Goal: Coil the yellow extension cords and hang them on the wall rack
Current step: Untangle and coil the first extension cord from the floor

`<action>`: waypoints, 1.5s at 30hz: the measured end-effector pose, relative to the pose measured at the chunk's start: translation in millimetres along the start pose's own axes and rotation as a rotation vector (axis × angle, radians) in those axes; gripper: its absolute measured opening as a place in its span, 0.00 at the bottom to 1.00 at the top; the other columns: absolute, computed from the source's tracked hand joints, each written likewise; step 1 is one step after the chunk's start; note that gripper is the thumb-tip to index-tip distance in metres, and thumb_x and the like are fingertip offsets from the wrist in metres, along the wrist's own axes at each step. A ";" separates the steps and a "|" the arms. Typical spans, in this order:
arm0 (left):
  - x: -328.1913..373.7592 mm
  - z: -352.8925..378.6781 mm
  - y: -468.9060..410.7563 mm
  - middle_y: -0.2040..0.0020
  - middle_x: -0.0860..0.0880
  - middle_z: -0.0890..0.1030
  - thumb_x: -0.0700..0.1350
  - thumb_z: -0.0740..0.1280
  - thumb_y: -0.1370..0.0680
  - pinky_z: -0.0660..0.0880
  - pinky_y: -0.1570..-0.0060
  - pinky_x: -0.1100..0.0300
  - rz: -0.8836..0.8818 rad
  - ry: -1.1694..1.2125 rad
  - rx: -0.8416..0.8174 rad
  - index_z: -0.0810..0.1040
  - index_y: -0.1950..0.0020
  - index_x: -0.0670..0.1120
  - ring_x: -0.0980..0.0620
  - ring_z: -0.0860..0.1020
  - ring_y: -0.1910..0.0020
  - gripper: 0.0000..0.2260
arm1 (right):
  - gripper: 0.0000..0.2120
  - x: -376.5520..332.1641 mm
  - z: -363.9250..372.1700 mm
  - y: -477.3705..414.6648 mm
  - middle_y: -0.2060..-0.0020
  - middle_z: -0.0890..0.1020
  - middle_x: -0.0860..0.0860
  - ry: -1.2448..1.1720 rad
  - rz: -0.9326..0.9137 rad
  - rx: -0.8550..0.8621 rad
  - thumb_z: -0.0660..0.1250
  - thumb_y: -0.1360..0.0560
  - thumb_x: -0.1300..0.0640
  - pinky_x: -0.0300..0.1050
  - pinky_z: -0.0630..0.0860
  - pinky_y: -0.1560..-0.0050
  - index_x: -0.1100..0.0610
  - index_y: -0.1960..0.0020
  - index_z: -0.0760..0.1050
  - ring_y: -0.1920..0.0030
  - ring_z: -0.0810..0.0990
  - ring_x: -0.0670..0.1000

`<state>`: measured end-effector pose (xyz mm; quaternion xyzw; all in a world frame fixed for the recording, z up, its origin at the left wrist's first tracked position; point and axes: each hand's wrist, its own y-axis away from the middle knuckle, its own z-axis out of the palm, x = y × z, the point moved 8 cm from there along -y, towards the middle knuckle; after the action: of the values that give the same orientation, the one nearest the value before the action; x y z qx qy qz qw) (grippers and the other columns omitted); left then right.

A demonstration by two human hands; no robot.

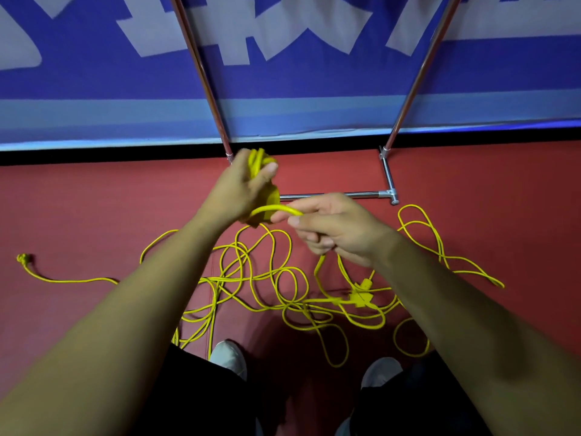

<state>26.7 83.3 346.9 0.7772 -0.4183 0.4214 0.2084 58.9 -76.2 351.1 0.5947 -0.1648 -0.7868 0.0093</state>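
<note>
Starting at the far left, one plug (23,258) lies alone on the red floor (94,209), its cord trailing right toward the heap. Moving in, my left hand (242,187) is raised, fingers and thumb curled round a small coil (262,163) of yellow turns, so that hand is full and acts as the anchor. From the bottom of the coil a short strand (276,210) arcs right, lying roughly side to side between the two hands. My right hand (333,229) pinches its end between thumb and forefinger, and the lower fingers are curled round the same cord where it drops out below the palm. This is what the next move depends on: the feed comes from below and toward me, out of the loose tangle (267,278) spread on the floor. The right hand is the nearer one to that slack, with the coil just to its left. I judge the next loop has to sweep leftward onto the coil. Two joined plugs (361,297) sit in the tangle under the right forearm and could snag. Further right, more loops lie beside the rack (408,99), which stands beyond both hands against the blue banner (94,73).
</note>
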 end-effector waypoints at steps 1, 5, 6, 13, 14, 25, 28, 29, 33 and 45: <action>0.3 9.9 2.4 0.61 0.50 0.73 0.55 0.65 0.19 0.70 0.61 0.60 0.013 -0.059 -0.099 0.70 0.50 0.43 0.55 0.71 0.64 0.15 | 0.10 -3.0 -6.9 -0.5 0.74 0.66 0.49 0.010 -0.017 0.049 0.61 0.20 0.66 0.43 0.51 0.72 0.66 0.43 0.78 0.78 0.58 0.43; 17.4 36.4 19.3 0.62 0.50 0.78 0.58 0.56 0.17 0.71 0.62 0.62 0.025 0.029 -0.389 0.74 0.55 0.44 0.57 0.74 0.66 0.19 | 0.06 -14.8 -34.7 2.1 0.73 0.67 0.51 0.086 -0.088 0.243 0.63 0.21 0.66 0.39 0.52 0.74 0.63 0.51 0.80 0.77 0.60 0.43; 20.6 38.8 21.3 0.62 0.50 0.78 0.56 0.54 0.16 0.71 0.63 0.64 0.011 0.087 -0.419 0.75 0.56 0.45 0.59 0.75 0.66 0.19 | 0.05 -16.4 -41.8 3.2 0.73 0.68 0.51 0.104 -0.097 0.295 0.64 0.22 0.65 0.39 0.54 0.74 0.62 0.53 0.80 0.77 0.61 0.43; 15.5 54.1 31.1 0.63 0.54 0.80 0.60 0.72 0.27 0.73 0.62 0.63 -0.044 0.142 -0.676 0.76 0.53 0.48 0.56 0.76 0.63 0.17 | 0.09 -30.1 -73.5 6.1 0.78 0.75 0.48 0.423 -0.152 0.557 0.78 0.31 0.58 0.35 0.65 0.76 0.60 0.61 0.78 0.78 0.68 0.44; 16.2 54.4 31.8 0.63 0.54 0.80 0.56 0.74 0.26 0.73 0.62 0.64 -0.053 0.171 -0.695 0.76 0.53 0.47 0.56 0.77 0.64 0.15 | 0.12 -33.8 -74.7 7.2 0.79 0.75 0.49 0.493 -0.168 0.579 0.79 0.32 0.57 0.35 0.66 0.75 0.60 0.63 0.76 0.78 0.69 0.44; 35.9 26.6 24.9 0.66 0.44 0.73 0.57 0.74 0.28 0.77 0.61 0.54 -0.038 0.841 -0.571 0.70 0.50 0.35 0.44 0.76 0.63 0.27 | 0.04 7.5 -90.9 -3.5 0.65 0.77 0.55 0.486 -0.019 0.250 0.71 0.25 0.63 0.40 0.72 0.60 0.60 0.57 0.77 0.64 0.74 0.49; 42.0 12.3 16.0 0.67 0.48 0.74 0.56 0.74 0.28 0.77 0.63 0.58 -0.019 1.019 -0.461 0.70 0.55 0.41 0.47 0.77 0.66 0.21 | 0.05 46.3 -100.4 -7.1 0.63 0.79 0.53 0.673 0.158 0.188 0.70 0.24 0.61 0.44 0.70 0.58 0.56 0.59 0.77 0.61 0.75 0.49; 40.6 5.7 12.2 0.67 0.48 0.75 0.55 0.74 0.28 0.77 0.62 0.58 -0.031 1.105 -0.407 0.70 0.55 0.41 0.47 0.77 0.67 0.20 | 0.05 55.5 -102.4 -7.0 0.62 0.80 0.53 0.676 0.198 0.175 0.69 0.23 0.61 0.43 0.70 0.57 0.58 0.57 0.77 0.61 0.76 0.48; 16.8 -17.9 -1.4 0.65 0.48 0.76 0.55 0.62 0.19 0.72 0.40 0.47 -0.156 1.321 -0.088 0.77 0.59 0.45 0.46 0.73 0.58 0.16 | 0.09 62.0 -102.5 -6.9 0.62 0.83 0.54 0.495 0.151 0.306 0.66 0.21 0.59 0.43 0.70 0.58 0.67 0.53 0.75 0.63 0.77 0.48; -26.3 -34.4 -9.3 0.52 0.41 0.74 0.58 0.59 0.18 0.70 0.35 0.39 -0.241 1.296 0.249 0.77 0.52 0.41 0.41 0.78 0.51 0.20 | 0.05 61.4 -35.8 -18.7 0.77 0.74 0.51 0.285 0.022 0.431 0.62 0.19 0.57 0.37 0.61 0.77 0.55 0.50 0.76 0.81 0.63 0.44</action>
<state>10.1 124.3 344.5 0.4266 -0.0674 0.8218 0.3718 77.9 -80.3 280.2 0.6861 -0.3321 -0.6416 -0.0857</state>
